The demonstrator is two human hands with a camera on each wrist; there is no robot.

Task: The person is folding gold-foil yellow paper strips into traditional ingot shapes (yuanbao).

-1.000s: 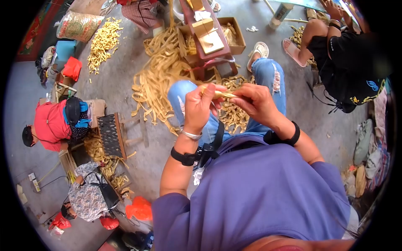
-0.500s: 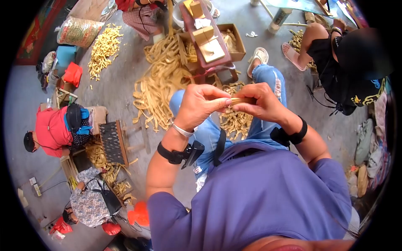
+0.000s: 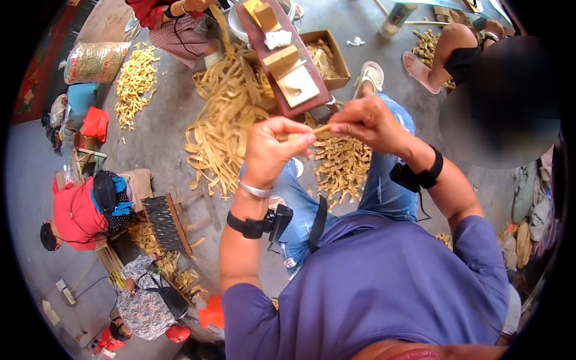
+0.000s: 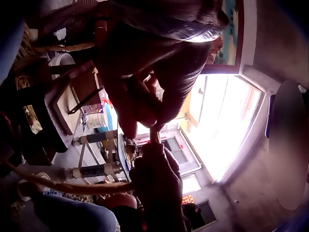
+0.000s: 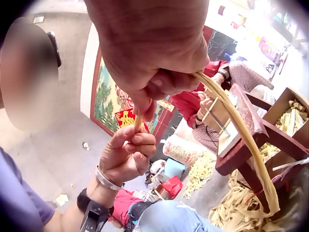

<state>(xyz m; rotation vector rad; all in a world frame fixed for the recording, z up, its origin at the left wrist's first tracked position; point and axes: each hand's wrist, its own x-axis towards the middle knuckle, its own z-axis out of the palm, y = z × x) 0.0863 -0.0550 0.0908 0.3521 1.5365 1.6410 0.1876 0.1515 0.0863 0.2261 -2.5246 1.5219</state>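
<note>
In the head view, a narrow tan strip [image 3: 321,129] runs between my two hands, above my knees. My left hand [image 3: 273,150] pinches one part of it between thumb and fingertips. A short way off, my right hand [image 3: 373,123] grips the strip with curled fingers. From the right wrist view, a long loose tail of the strip [image 5: 248,140] arches out of the right hand and hangs down. The left hand [image 5: 128,157] faces it from below, fingertips on the strip's short section. Both hands look dark in the left wrist view.
Ahead stands a dark red bench [image 3: 282,60] carrying a wooden block device [image 3: 294,78]. Loose tan strips [image 3: 219,144] heap on the floor beside it. Knotted pieces [image 3: 342,165] lie between my feet, and a yellowish pile [image 3: 135,84] lies farther left. Other people sit around.
My hands have drawn slightly apart, with more of the strip showing between them than half a second ago. The head view has shifted, so the bench and floor heap appear farther left.
</note>
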